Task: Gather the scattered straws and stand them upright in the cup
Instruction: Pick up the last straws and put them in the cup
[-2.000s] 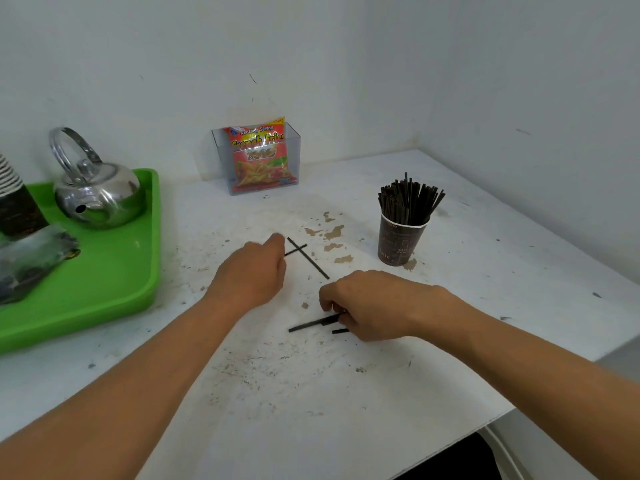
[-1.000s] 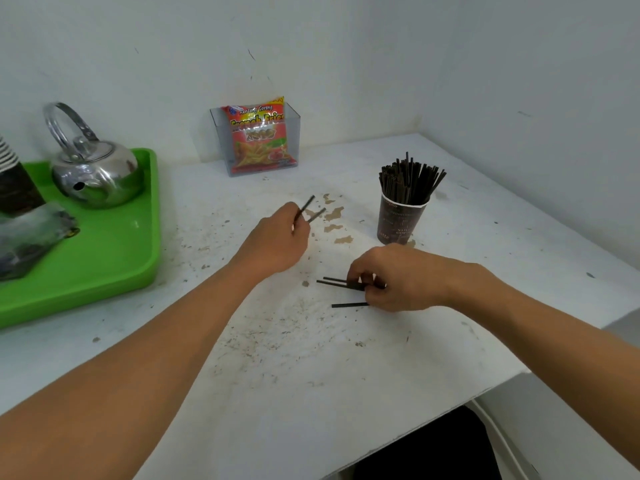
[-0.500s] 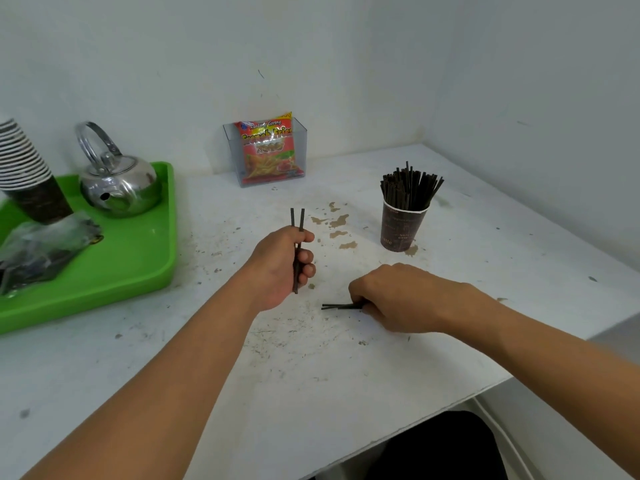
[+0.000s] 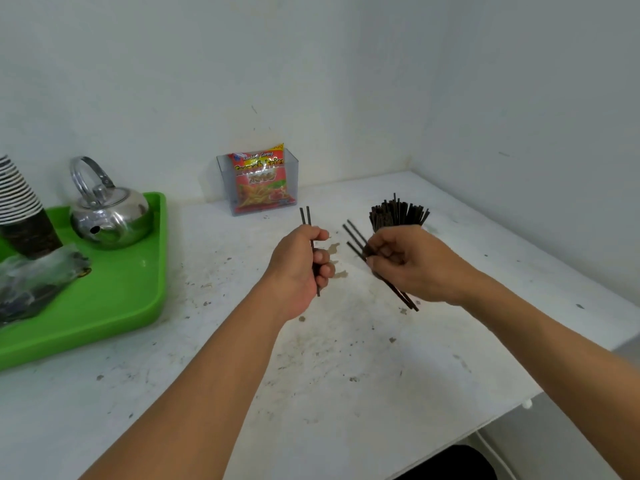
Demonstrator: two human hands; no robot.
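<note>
My left hand [image 4: 300, 268] is closed around two thin black straws [image 4: 305, 216], held nearly upright above the white table [image 4: 346, 375]. My right hand [image 4: 405, 265] grips three black straws [image 4: 353, 235] slanting from upper left to lower right, their lower ends poking out below the hand. Behind my right hand stands a bunch of black straws [image 4: 398, 211] upright in the cup; the cup itself is hidden by that hand. Both hands hover above the table, side by side.
A green tray [image 4: 114, 306] at the left holds a steel kettle [image 4: 107, 213], a stack of paper cups [image 4: 20, 209] and a plastic bag [image 4: 34, 282]. A clear holder with a snack packet [image 4: 259, 181] stands against the back wall. The table edge runs at the lower right.
My right hand has lifted its straws off the table and raised them toward the cup. My left hand stays up with its two straws upright.
</note>
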